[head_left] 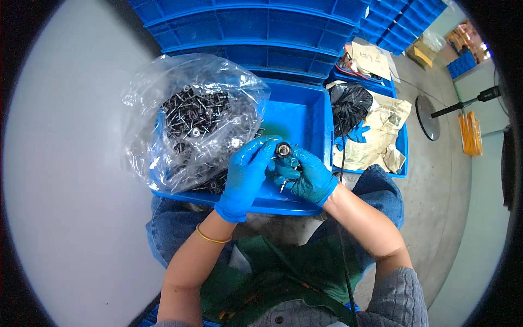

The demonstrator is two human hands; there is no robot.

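Held over the blue bin (305, 117), at center: small round metal part (283, 149), pinched in the right hand (309, 177), grip narrow around it. Left hand (245, 177) touched the part from nine o'clock, fingertips closed. At ten o'clock, clear bag of dark screws (190, 120).

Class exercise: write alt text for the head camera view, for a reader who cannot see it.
Two blue-gloved hands, left hand and right hand, together hold a small round metal part over a blue plastic bin on the person's lap. A clear plastic bag of dark metal fasteners lies in the bin's left side.
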